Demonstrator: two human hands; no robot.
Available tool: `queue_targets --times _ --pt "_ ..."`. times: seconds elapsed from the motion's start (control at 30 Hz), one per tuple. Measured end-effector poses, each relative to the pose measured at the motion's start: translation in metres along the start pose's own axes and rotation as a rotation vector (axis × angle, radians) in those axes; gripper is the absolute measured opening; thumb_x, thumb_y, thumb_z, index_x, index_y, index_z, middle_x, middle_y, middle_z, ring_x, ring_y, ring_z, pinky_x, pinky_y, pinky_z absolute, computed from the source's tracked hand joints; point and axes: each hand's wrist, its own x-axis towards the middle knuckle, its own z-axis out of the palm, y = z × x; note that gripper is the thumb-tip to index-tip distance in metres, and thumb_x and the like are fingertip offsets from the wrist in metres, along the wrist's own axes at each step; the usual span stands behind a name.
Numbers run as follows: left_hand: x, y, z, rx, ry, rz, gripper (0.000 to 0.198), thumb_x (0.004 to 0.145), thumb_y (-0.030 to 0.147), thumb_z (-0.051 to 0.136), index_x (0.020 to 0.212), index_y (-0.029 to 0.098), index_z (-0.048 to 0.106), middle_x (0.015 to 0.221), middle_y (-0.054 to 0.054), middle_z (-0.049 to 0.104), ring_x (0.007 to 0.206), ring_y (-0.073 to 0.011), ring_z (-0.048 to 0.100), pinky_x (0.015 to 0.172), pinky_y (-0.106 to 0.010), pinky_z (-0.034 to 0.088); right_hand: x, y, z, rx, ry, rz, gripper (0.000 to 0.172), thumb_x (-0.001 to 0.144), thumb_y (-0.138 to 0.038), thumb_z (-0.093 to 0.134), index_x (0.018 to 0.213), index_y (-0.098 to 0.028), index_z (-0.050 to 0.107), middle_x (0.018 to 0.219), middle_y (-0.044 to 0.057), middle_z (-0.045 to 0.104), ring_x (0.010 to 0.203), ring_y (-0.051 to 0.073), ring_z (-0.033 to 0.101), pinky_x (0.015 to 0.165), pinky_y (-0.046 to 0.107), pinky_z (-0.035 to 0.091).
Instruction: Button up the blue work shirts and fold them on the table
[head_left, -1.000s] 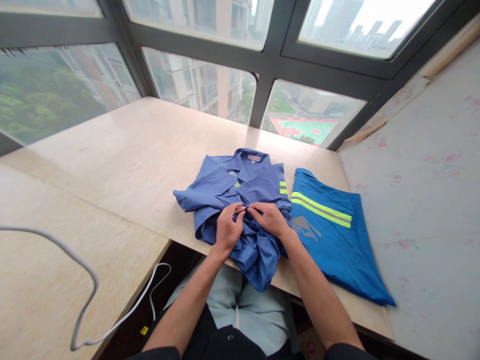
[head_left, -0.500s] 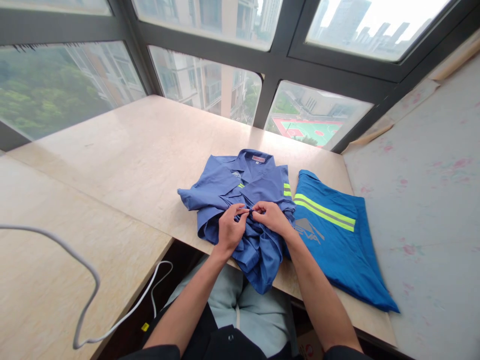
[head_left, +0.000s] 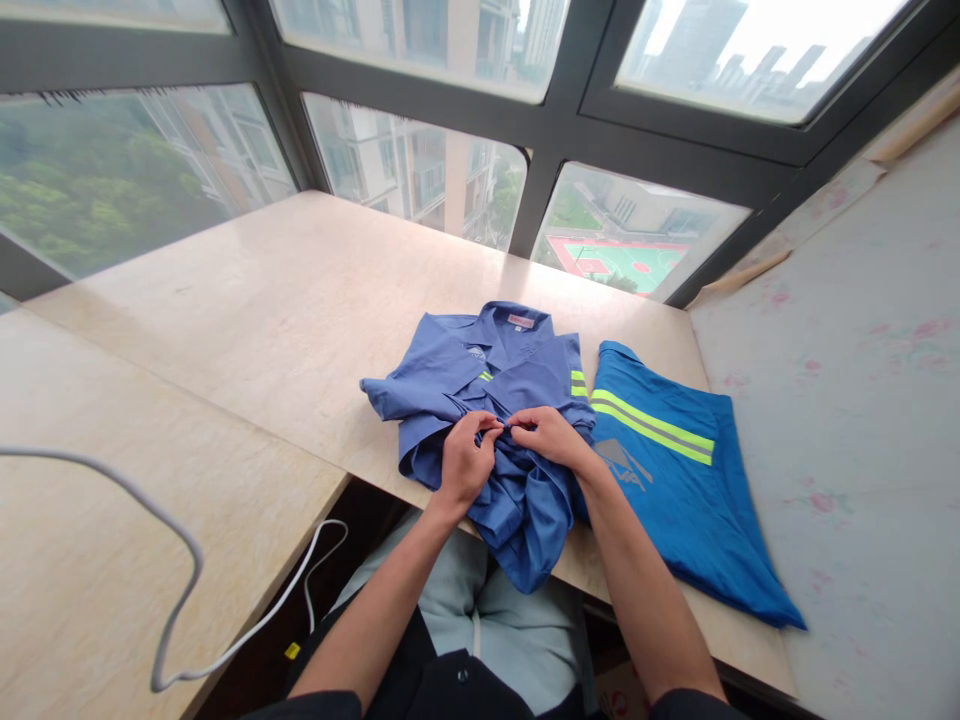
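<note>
A blue collared work shirt with yellow-green reflective strips lies crumpled on the pale stone ledge, its lower part hanging over the front edge. My left hand and my right hand meet at the middle of the shirt's front. The fingertips of both hands are pinched on the fabric there, close together. What exactly sits between the fingertips is too small to make out.
A brighter blue folded garment with reflective stripes and a grey logo lies right of the shirt. A white cable loops over the left counter and down into the gap. Dark-framed windows stand behind; a pale wall rises at the right.
Both hands stay pinched on the shirt's front, with only slight finger shifts. The view has drifted a little, so everything sits slightly further right.
</note>
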Motion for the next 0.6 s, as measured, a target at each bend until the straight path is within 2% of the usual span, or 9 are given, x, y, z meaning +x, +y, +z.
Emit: queue_targets --times 0.17,0.4,0.6 --pt "0.000 0.000 0.001 0.013 -0.008 -0.023 0.015 0.084 0.008 0.060 0.091 0.021 0.059 0.086 -0.001 0.071 0.085 -0.0173 0.069 0.083 -0.033 0.054 -0.002 0.002 -0.002 0.050 -0.029 -0.018 0.024 0.079 -0.026 0.051 0.081 -0.016 0.073 0.067 -0.002 0.063 0.062 0.013 0.051 0.059 0.023 0.037" --pt "0.002 -0.002 0.000 0.054 -0.001 -0.031 0.013 0.084 0.009 0.059 0.087 0.021 0.060 0.085 -0.002 0.069 0.084 -0.0175 0.066 0.081 -0.032 0.053 -0.008 0.007 0.003 0.037 -0.015 -0.037 0.027 0.083 -0.039 0.062 0.089 -0.016 0.075 0.068 -0.001 0.064 0.062 0.012 0.049 0.059 0.023 0.037" --pt "0.003 -0.003 0.000 0.083 -0.002 -0.008 0.013 0.084 0.008 0.058 0.086 0.021 0.059 0.084 -0.002 0.067 0.083 -0.0176 0.065 0.079 -0.031 0.052 -0.009 0.007 0.008 -0.119 0.065 -0.099 0.022 0.080 -0.024 0.060 0.094 -0.017 0.075 0.062 -0.003 0.059 0.057 0.010 0.046 0.056 0.022 0.034"
